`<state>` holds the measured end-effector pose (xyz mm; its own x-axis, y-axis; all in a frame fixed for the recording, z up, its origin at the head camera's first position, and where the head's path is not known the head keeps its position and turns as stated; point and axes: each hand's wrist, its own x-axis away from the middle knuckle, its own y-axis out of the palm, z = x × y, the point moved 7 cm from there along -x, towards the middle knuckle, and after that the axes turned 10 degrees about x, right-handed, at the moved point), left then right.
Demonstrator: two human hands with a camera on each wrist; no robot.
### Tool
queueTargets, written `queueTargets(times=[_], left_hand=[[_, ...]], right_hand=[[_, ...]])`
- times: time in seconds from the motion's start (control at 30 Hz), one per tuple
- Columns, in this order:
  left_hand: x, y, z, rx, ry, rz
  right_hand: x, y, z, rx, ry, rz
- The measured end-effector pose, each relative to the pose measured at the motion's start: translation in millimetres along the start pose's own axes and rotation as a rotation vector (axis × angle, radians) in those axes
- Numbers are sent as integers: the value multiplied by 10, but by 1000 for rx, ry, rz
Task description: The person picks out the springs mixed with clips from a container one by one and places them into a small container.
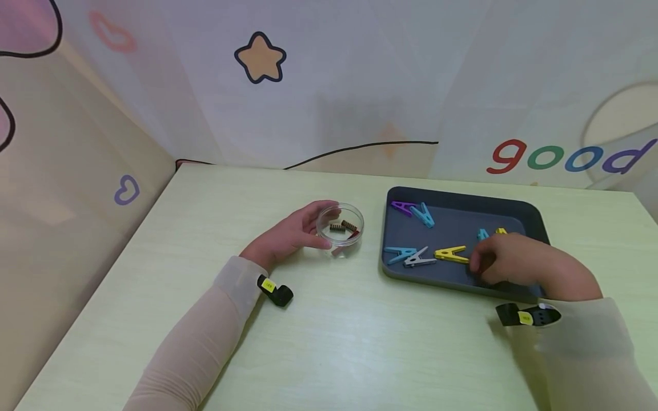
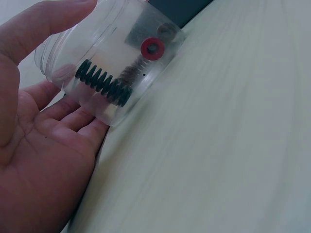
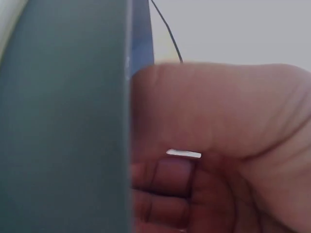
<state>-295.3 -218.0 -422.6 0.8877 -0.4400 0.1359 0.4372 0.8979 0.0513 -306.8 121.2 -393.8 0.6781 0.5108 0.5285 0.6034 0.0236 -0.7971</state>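
Note:
My left hand [image 1: 303,231] holds a clear round dish [image 1: 340,224] on the pale table, thumb on one side and fingers on the other. The left wrist view shows the dish [image 2: 112,53] tipped on my fingers [image 2: 73,116], with a dark spring [image 2: 103,86] and a red ring [image 2: 152,47] inside. My right hand [image 1: 509,260] lies in a dark grey tray [image 1: 524,208], fingers curled, fingertips at the end of a yellow clothespin [image 1: 450,253]. In the right wrist view the curled fingers [image 3: 165,179] sit beside the tray wall [image 3: 63,121]; what they enclose is hidden.
The tray also holds a purple clothespin [image 1: 402,206], two blue ones [image 1: 424,215] [image 1: 400,253] and a grey-white one [image 1: 418,260]. A printed backdrop [image 1: 329,85] rises along the table's far and left sides. Bare tabletop [image 1: 360,342] lies in front of both arms.

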Motion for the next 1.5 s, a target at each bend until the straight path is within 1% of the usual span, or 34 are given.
queueTargets(times=[0.33,0.53,0.63,0.8,0.97,1.07,1.2,1.4,1.5], left_hand=[[4,19,9,14,14,-8],[1,4,6,4,6,0],[-1,15,22,15,8,-4],[-20,32,29,34,19,-15],[-10,13,13,16,2,-5],[7,5,13,7,-6,5],[15,20,27,15,-4,2],[8,19,19,23,1,-1],[2,11,10,30,1,-1]], right_hand=[[64,-170,5,-15,1,168],[116,-296,-31,-33,-36,291],[156,-352,-31,-42,-51,340],[187,-420,-3,-63,-44,402],[193,-479,-32,-85,-45,446],[191,-514,-66,-100,-42,455],[202,-544,-91,-122,-33,458],[212,-569,-132,-140,-59,474],[212,-594,-157,-160,-55,486]])
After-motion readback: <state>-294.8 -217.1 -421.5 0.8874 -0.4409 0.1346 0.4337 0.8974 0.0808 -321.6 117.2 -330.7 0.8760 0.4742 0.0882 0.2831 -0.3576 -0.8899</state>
